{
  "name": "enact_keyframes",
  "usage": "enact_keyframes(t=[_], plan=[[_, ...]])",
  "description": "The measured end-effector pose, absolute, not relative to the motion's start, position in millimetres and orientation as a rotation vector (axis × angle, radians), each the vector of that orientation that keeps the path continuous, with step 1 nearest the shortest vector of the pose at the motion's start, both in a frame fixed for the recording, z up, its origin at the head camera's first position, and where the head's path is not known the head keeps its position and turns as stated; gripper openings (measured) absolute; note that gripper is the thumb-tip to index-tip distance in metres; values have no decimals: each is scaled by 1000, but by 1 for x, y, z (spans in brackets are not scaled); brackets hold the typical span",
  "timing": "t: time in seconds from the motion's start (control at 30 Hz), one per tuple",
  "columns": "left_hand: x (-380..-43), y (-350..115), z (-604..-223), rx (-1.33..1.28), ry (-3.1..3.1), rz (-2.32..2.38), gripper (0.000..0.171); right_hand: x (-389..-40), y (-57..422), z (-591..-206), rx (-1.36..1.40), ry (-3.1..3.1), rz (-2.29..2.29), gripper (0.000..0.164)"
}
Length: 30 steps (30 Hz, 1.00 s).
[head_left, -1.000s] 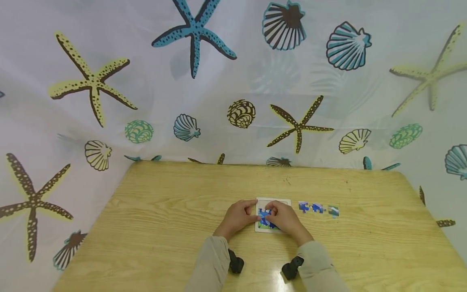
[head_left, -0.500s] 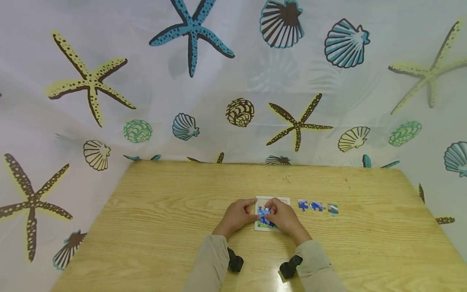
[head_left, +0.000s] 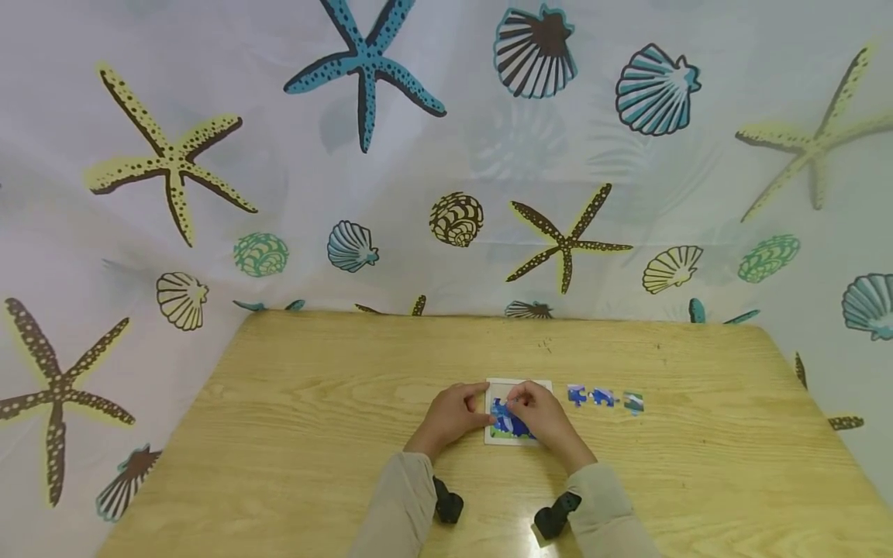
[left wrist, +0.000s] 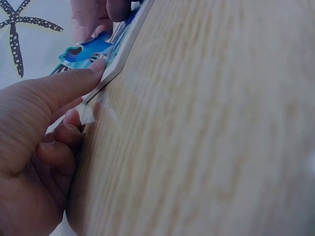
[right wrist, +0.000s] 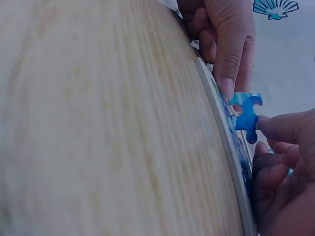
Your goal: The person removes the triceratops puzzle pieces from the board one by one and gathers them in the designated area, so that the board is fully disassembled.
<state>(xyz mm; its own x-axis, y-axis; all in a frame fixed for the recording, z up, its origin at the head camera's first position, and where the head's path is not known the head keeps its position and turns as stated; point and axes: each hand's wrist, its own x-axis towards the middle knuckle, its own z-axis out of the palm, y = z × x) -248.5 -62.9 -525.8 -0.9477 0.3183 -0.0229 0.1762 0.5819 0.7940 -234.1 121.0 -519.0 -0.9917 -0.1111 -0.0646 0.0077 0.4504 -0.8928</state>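
A small square jigsaw puzzle tray [head_left: 510, 442] with a pale rim lies on the table, its lower part filled with blue and green pieces. My left hand [head_left: 453, 416] holds the tray's left side, with the index finger near the upper left corner. Its thumb [left wrist: 81, 81] lies over the rim against a blue piece in the left wrist view. Above the tray, my right hand [head_left: 549, 422] pinches a blue puzzle piece [right wrist: 250, 118], which looks tilted up from the tray in the right wrist view. The right fingers hide part of the picture.
Three loose puzzle pieces lie in a row right of the tray: one blue [head_left: 576, 395], one blue and purple [head_left: 603, 397], one greenish [head_left: 633, 401]. The wooden table [head_left: 314, 403] meets a sea-patterned cloth [head_left: 412, 271] at the back and sides.
Both hands keep nearly the same places at the tray. The blue piece under the right fingertips looks slightly shifted, and the pale gaps around it show less. The loose pieces have stayed put.
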Motion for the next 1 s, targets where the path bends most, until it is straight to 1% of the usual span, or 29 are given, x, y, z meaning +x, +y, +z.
enact_keyframes(t=[0.2, 0.33, 0.77, 1.0], plan=[[-247, -62, -528, 436, 2656, 1303, 60, -233, 129, -518, 142, 2423, -1823, 8], [-249, -62, -531, 444, 2675, 1288, 61, -231, 141, -519, 249, 2406, -1844, 9], [-248, -65, -528, 451, 2687, 1287, 60, -220, 193, -513, 313, 2523, -1744, 15], [-248, -64, -528, 470, 2691, 1290, 59, -214, 217, -513, 340, 2580, -1646, 14]])
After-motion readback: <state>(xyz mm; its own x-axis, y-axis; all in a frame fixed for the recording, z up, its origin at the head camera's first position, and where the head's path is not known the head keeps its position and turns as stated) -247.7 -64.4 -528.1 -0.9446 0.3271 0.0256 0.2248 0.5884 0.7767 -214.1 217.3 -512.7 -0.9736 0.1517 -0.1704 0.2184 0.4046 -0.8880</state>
